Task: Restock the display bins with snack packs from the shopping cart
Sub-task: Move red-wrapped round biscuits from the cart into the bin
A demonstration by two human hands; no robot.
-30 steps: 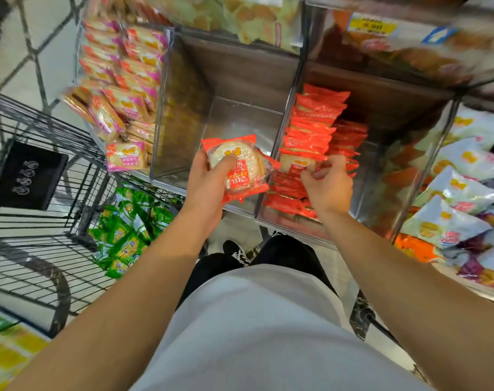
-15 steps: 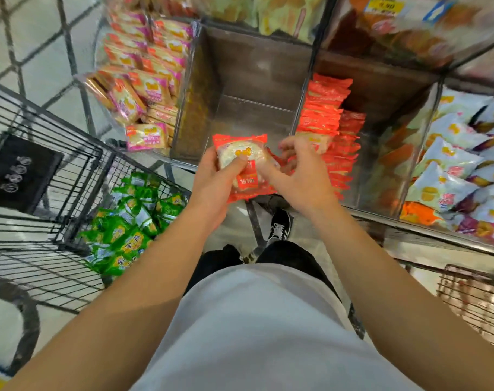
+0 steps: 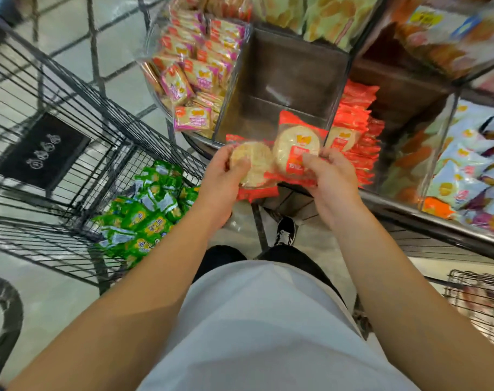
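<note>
The person's left hand is curled around a red-edged clear plastic pack with a round pale cracker inside, thumb pressed flat on the cracker's face and the other fingers hidden behind the wrapper. At its three o'clock, the right hand pinches a second red-and-clear round cracker pack, thumb and forefinger closed on its lower edge. The two packs overlap, apparently touching, though the blur makes that hard to confirm. Both hover at the front lip of the empty clear-walled display bin. At two o'clock from the hands, the neighbouring bin holds a stack of matching red packs. At eight o'clock, loose green snack packs lie in the black wire shopping cart.
</note>
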